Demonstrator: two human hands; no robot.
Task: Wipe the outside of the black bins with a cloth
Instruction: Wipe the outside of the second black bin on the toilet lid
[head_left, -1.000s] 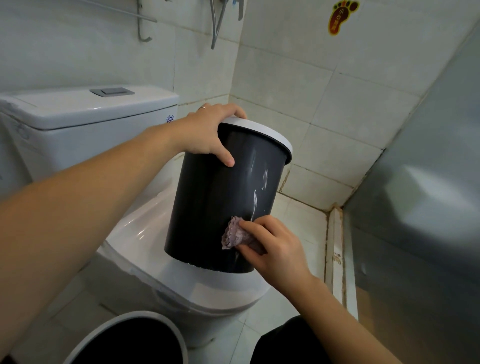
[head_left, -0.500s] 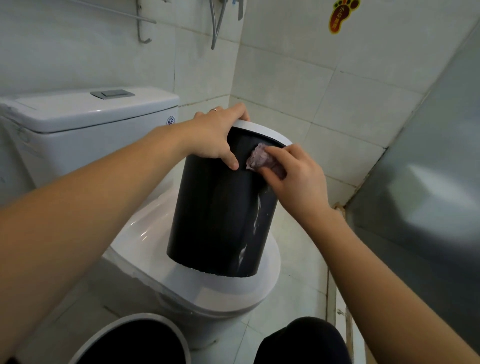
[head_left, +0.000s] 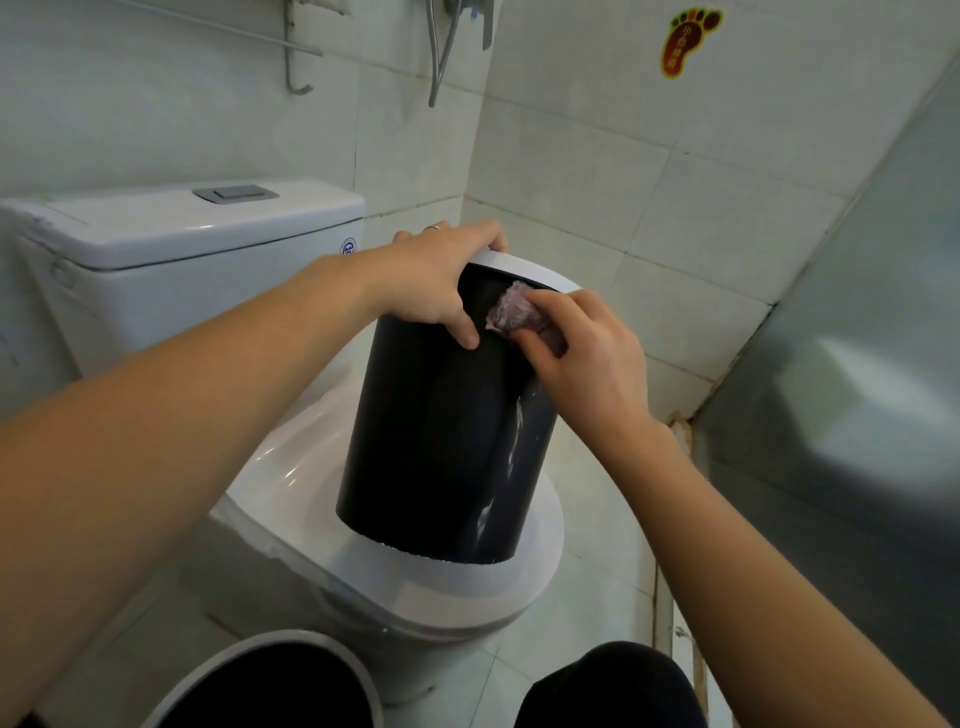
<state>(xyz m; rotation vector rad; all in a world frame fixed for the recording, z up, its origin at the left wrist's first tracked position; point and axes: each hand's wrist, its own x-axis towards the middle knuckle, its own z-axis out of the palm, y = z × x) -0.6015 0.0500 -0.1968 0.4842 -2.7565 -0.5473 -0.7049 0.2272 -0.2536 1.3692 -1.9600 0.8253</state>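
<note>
The right hand (head_left: 582, 358) still presses the cloth (head_left: 511, 314) near the bin (head_left: 441, 441) rim, barely shifted; the left hand (head_left: 441, 283) keeps gripping the rim.

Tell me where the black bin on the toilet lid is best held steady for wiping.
At its white rim, from above on the far-left side, as the left hand does. The black bin stands tilted on the toilet lid, and that leaves its wall clear for the cloth.

There are two black bins: one (head_left: 441, 441) standing on the toilet lid (head_left: 322, 493), another (head_left: 270, 686) on the floor at the bottom edge. One cloth (head_left: 511, 314), one toilet, one foot-shaped sticker (head_left: 688, 41), and two hands: left hand (head_left: 441, 283), right hand (head_left: 587, 358).
</note>
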